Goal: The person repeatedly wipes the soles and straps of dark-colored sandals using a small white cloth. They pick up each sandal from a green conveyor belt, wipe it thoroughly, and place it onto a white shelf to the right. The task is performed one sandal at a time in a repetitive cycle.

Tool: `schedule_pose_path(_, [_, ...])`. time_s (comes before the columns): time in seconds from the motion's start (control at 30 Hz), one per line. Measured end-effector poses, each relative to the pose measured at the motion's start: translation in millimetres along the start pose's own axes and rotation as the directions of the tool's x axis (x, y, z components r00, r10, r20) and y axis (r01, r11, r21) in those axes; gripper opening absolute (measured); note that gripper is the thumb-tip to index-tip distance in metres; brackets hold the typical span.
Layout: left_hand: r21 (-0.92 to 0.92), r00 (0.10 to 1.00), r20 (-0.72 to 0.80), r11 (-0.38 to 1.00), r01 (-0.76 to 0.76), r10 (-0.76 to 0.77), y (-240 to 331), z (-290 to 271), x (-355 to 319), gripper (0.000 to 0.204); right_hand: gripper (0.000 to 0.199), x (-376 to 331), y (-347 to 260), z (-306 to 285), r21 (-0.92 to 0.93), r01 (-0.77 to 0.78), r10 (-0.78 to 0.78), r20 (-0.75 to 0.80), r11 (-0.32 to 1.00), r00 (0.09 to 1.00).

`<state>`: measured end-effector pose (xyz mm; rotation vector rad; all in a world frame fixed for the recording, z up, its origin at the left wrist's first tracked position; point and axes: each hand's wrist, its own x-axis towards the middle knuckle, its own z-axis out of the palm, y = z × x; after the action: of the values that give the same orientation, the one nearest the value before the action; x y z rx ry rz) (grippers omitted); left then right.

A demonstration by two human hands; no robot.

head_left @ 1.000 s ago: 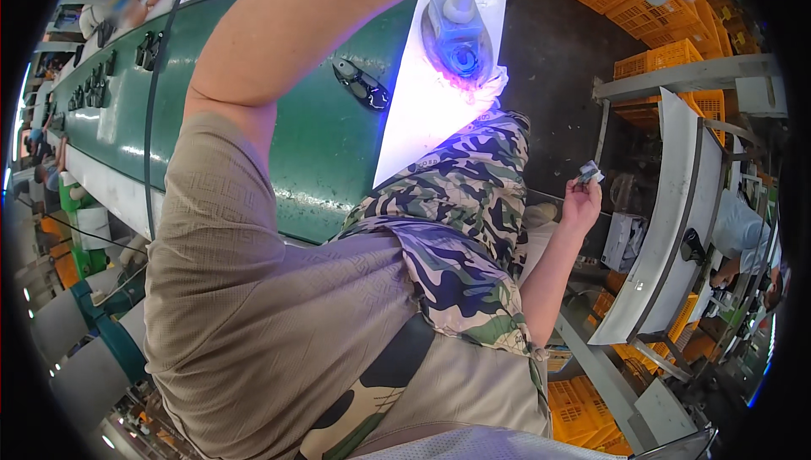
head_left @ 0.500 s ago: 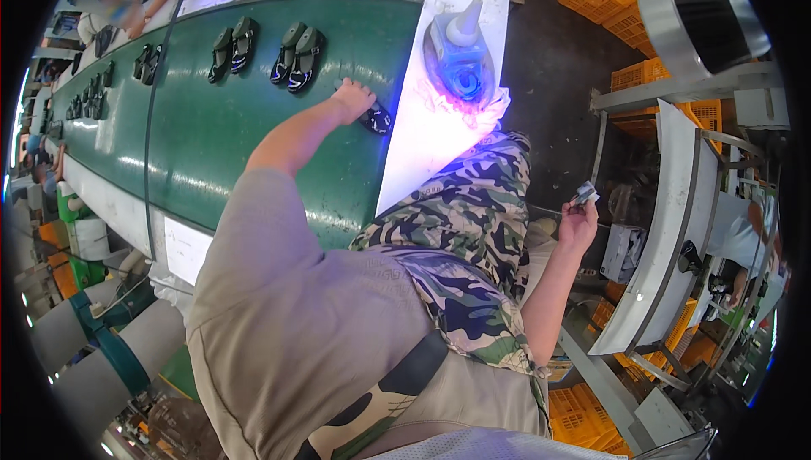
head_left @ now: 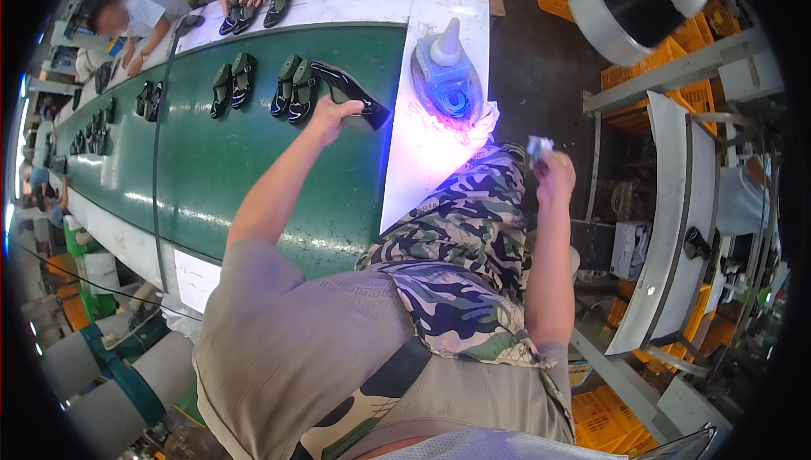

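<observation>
A glossy black heeled shoe [head_left: 340, 81] is held tilted over the green belt, its heel toward the white side surface. My left hand [head_left: 332, 115] is closed around it near the heel. Out to the right, above the dark floor, my right hand [head_left: 555, 174] pinches a small crumpled whitish-grey wad, perhaps cloth [head_left: 539, 149]. Just beyond the held shoe stands a pair of black strapped shoes [head_left: 292, 92] on the belt. A clear bottle with a pointed nozzle and blue contents [head_left: 448, 76] rests on a crumpled sheet under purple light.
The green conveyor belt [head_left: 203, 173] carries more shoe pairs, such as one farther left [head_left: 231, 87]. Co-workers handle shoes [head_left: 245, 14] along the far edge. A black-and-silver lamp head [head_left: 629, 8] hangs at upper right. A metal-framed white shelf [head_left: 667, 232] stands on my right.
My left hand has lifted the shoe off the belt's near end and tilted it. My right hand has moved up and left with the crumpled wad. The whole view has shifted slightly.
</observation>
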<state>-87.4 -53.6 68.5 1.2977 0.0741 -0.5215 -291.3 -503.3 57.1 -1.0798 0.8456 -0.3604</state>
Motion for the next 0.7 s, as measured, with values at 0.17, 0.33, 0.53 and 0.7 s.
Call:
schedule_pose_path(0.17, [0.49, 0.773, 0.322, 0.602, -0.63, 0.547, 33.0, 98.3, -40.7, 0.06, 0.014, -23.7, -39.9, 90.6, -0.141, 0.252, -0.197, 0.317, 0.957, 0.927])
schedule_pose_path(0.33, [0.414, 0.314, 0.712, -0.014, -0.91, 0.628, 59.8, 141.6, -46.9, 0.051, 0.014, -58.2, -80.2, 136.7, -0.113, 0.434, -0.332, 0.485, 0.894, 0.809])
schedule_pose_path(0.53, [0.274, 0.146, 0.787, -0.126, -0.954, 0.6, 83.8, 178.1, -61.3, 0.053, 0.015, -61.1, -98.6, 134.8, -0.15, 0.513, -0.387, 0.491, 0.845, 0.781])
schedule_pose_path(0.7, [0.286, 0.151, 0.794, -0.142, -0.948, 0.589, 86.3, 184.1, -62.0, 0.054, 0.016, -61.8, -93.8, 128.7, -0.194, 0.516, -0.371, 0.495, 0.834, 0.786])
